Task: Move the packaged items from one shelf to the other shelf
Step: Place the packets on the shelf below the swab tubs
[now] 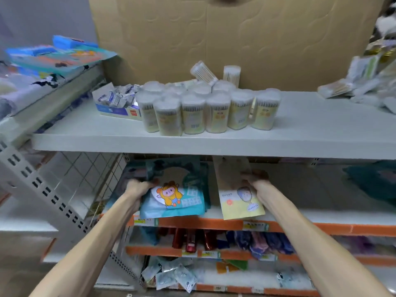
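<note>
1. On the middle shelf, the one with the orange front edge, at about 6 o'clock in the head view, lie the two things in hand: a blue packet with a cartoon figure at 7 o'clock, and a yellow packet at 5 o'clock. Their near ends hang slightly over the shelf edge.
2. The left hand grips the blue packet by its left edge with curled fingers. More blue packets seem to lie stacked behind it, though blur makes the count unclear.
3. The right hand pinches the yellow packet along its right edge, with the thumb on its face.
4. The top shelf runs across the centre from 9 to 3 o'clock. It carries tubs of cotton swabs at 12 o'clock, a box of sachets at 10 o'clock and a cardboard sheet behind.
5. Handling, as a judgement: both packets look like thin plastic pouches, so they are probably light, soft, floppy and rather slippery. A side-edge pinch lets them droop, so a hold nearer the middle, with the thumb on top and fingers beneath, should carry them flatter. There is bare shelf to the right of the tubs.
</note>
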